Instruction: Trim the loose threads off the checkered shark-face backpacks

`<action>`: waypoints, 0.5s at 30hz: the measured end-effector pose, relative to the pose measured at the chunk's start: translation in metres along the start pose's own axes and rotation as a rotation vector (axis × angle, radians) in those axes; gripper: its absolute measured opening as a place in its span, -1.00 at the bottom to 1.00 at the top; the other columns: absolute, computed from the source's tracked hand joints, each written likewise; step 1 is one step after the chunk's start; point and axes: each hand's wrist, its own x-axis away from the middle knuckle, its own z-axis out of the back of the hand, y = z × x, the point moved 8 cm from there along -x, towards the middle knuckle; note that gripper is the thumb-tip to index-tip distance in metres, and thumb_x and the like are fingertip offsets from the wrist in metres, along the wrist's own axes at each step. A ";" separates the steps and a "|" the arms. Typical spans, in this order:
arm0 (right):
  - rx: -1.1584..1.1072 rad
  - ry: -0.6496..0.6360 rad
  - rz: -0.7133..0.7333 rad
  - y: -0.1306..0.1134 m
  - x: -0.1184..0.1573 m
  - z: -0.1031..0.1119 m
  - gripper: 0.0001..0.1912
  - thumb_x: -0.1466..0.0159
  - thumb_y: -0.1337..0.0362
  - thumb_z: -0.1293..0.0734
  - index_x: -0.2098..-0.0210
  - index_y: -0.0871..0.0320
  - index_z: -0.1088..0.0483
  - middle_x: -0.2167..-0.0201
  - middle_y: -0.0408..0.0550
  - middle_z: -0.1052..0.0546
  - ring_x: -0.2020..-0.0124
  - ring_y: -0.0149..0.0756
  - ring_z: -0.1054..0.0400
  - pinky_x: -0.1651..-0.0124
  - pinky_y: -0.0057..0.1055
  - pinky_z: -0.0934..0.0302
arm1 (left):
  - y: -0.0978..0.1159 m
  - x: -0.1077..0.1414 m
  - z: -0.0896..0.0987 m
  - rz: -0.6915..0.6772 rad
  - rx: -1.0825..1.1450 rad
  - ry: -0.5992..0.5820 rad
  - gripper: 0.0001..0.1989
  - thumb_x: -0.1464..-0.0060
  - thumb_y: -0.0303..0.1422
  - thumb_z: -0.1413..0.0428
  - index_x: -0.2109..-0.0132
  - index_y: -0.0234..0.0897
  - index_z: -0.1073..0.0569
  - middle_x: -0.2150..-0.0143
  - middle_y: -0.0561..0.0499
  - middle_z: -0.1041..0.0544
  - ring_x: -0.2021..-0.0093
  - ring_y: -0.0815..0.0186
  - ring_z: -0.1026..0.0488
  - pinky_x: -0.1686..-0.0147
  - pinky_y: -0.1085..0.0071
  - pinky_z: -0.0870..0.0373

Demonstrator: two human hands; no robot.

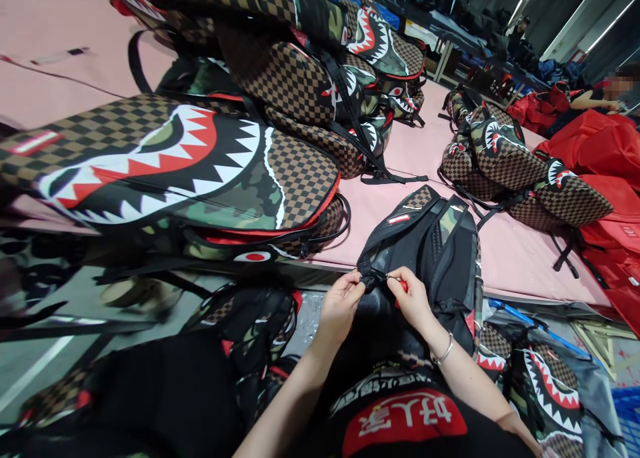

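Observation:
A black backpack (425, 245) with checkered and camouflage parts lies at the pink table's front edge, its straps facing up. My left hand (345, 295) pinches a bunched black strap (369, 275) at the backpack's near left side. Close to its right, my right hand (409, 297), with a bracelet on the wrist, has its fingers pressed together at the strap's other end. Something small and red shows by the right fingertips; I cannot make out what it is.
Shark-mouth backpacks (175, 165) are piled on the pink table (400, 145) at the left, with more (515, 158) at the right. Red bags (610, 145) lie at the far right, near a person's arm. Other backpacks (250, 325) sit below the table edge.

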 end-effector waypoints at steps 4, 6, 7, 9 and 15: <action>-0.044 0.033 0.004 -0.003 -0.002 -0.006 -0.79 -0.13 0.20 -0.29 0.25 0.14 -0.36 0.35 -0.14 -0.48 0.36 -0.37 -0.34 0.25 -0.48 -0.20 | 0.004 0.004 0.000 -0.007 -0.046 0.072 -0.69 0.32 -0.30 -0.29 0.36 -0.30 -0.43 0.39 0.09 -0.44 0.37 0.42 -0.38 0.27 0.49 -0.30; -0.024 0.056 0.011 -0.005 -0.005 -0.011 -0.80 -0.10 0.21 -0.32 0.28 0.14 -0.39 0.36 -0.13 -0.50 0.34 -0.35 -0.35 0.24 -0.47 -0.21 | 0.006 0.007 0.002 -0.009 -0.087 0.112 -0.67 0.34 -0.28 -0.30 0.37 -0.30 -0.43 0.41 0.10 -0.45 0.38 0.41 -0.38 0.29 0.48 -0.30; -0.020 0.069 0.006 -0.003 -0.007 -0.013 -0.82 -0.09 0.21 -0.33 0.32 0.14 -0.41 0.38 -0.13 -0.50 0.34 -0.34 -0.35 0.24 -0.47 -0.21 | 0.006 0.007 0.002 -0.006 -0.110 0.114 -0.67 0.33 -0.26 -0.30 0.36 -0.30 -0.45 0.41 0.09 -0.46 0.38 0.40 -0.38 0.29 0.47 -0.30; -0.043 0.084 -0.030 0.004 -0.012 -0.017 -0.85 -0.09 0.21 -0.33 0.37 0.14 -0.43 0.41 -0.13 -0.51 0.35 -0.33 -0.36 0.26 -0.47 -0.21 | 0.005 0.007 0.002 0.018 -0.150 0.072 -0.67 0.26 -0.21 -0.27 0.32 -0.31 -0.49 0.39 0.06 -0.49 0.36 0.36 -0.39 0.28 0.44 -0.31; -0.076 0.031 -0.199 0.032 -0.018 -0.029 -0.83 -0.10 0.20 -0.31 0.41 0.17 -0.46 0.55 -0.19 -0.46 0.53 -0.41 -0.26 0.44 -0.51 -0.12 | 0.003 0.001 0.009 0.037 -0.328 -0.050 -0.69 0.21 -0.19 -0.25 0.35 -0.33 -0.54 0.34 -0.02 -0.52 0.31 0.32 -0.39 0.27 0.44 -0.28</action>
